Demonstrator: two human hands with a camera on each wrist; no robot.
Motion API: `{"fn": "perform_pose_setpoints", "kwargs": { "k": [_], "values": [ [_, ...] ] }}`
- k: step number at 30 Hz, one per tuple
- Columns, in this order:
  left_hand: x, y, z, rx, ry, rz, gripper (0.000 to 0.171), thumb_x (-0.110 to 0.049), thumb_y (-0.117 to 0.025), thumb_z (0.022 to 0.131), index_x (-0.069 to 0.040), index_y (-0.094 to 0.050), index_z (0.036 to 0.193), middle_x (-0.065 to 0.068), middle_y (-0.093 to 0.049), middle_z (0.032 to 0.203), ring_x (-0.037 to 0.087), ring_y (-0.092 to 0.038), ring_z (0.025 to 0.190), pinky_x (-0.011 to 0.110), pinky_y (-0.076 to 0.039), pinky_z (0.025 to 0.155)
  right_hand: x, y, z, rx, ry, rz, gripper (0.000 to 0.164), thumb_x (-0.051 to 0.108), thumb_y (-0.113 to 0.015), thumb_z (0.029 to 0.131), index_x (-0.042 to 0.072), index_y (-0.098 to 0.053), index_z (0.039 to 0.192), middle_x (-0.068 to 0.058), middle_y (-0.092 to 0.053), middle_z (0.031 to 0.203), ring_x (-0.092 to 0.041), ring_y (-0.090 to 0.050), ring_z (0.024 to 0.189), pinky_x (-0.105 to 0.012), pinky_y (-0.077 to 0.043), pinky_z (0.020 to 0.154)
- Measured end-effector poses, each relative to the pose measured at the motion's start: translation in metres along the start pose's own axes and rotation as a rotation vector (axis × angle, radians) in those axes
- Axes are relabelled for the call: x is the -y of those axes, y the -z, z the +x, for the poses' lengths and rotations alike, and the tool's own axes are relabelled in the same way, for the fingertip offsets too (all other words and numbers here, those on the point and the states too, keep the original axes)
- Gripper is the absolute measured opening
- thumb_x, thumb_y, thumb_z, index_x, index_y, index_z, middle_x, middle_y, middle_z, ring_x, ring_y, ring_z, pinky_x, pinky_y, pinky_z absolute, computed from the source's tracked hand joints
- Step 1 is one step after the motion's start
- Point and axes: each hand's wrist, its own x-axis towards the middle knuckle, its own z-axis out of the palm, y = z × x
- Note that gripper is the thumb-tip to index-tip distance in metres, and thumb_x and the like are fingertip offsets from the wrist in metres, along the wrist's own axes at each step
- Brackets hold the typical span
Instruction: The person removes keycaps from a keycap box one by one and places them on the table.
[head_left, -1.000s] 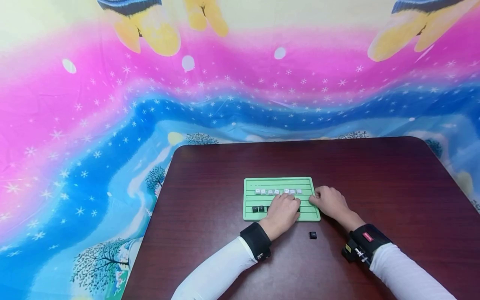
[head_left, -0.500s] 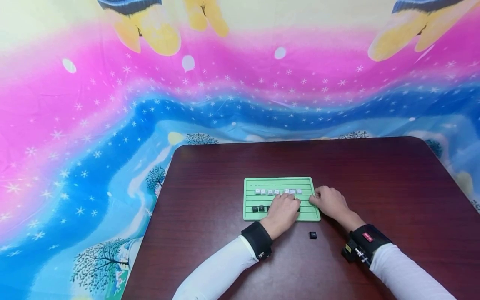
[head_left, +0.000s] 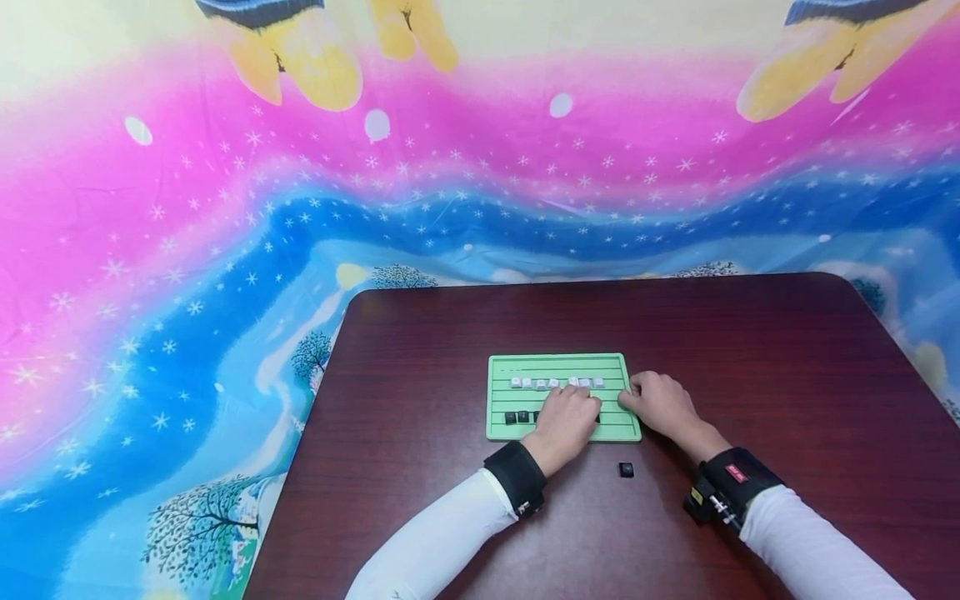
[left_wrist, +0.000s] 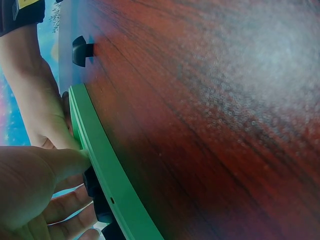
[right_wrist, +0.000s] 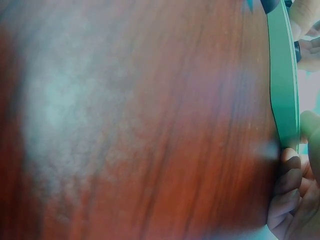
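Observation:
A light green grooved board (head_left: 555, 362) lies on the table, bearing a row of white keycaps (head_left: 541, 385) and, nearer me, a row of black keycaps (head_left: 522, 417). My left hand (head_left: 564, 425) reaches over the black row and hides part of it. In the left wrist view its thumb (left_wrist: 75, 162) is at the board's near edge, with curled fingers behind the black keycaps; it seems to pinch one, largely hidden. With my right hand (head_left: 663, 407) I grip the board's right edge, thumb on top and fingers curled against the side. One loose black keycap (head_left: 626, 470) lies in front of the board.
The dark red-brown wooden table (head_left: 420, 358) has rounded far corners. Behind it hangs a colourful printed cloth (head_left: 480, 183). Black straps with cameras sit on both wrists, the right strap (head_left: 738, 479) resting near the tabletop.
Almost nothing differs; the left wrist and forearm have shifted very slightly to the right. The right hand, the board and the loose keycap stay in place.

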Motion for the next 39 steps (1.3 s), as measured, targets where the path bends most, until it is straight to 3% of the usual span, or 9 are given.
{"fn": "perform_pose_setpoints", "kwargs": {
  "k": [26, 39],
  "values": [
    [-0.0011, 0.0017, 0.0001, 0.023, 0.008, -0.011, 0.008, -0.024, -0.068, 0.092, -0.024, -0.075, 0.093, -0.006, -0.072, 0.092, 0.011, -0.068, 0.088, 0.028, -0.050, 0.070, -0.0004, -0.0003, 0.0008, 0.000, -0.010, -0.006, 0.039, 0.023, -0.061, 0.090, 0.016, -0.038, 0.060, 0.005, -0.028, 0.056, -0.013, -0.024, 0.051, -0.027, -0.019, 0.050],
    [0.0005, 0.0031, 0.0008, -0.014, 0.013, -0.053, 0.005, -0.025, -0.069, 0.091, -0.023, -0.074, 0.091, -0.006, -0.072, 0.089, 0.012, -0.068, 0.082, 0.027, -0.050, 0.067, -0.0007, -0.0016, -0.0003, -0.015, -0.006, 0.002, 0.038, 0.022, -0.060, 0.088, 0.017, -0.036, 0.059, 0.006, -0.026, 0.056, -0.013, -0.022, 0.051, -0.027, -0.017, 0.050]
  ]
}}
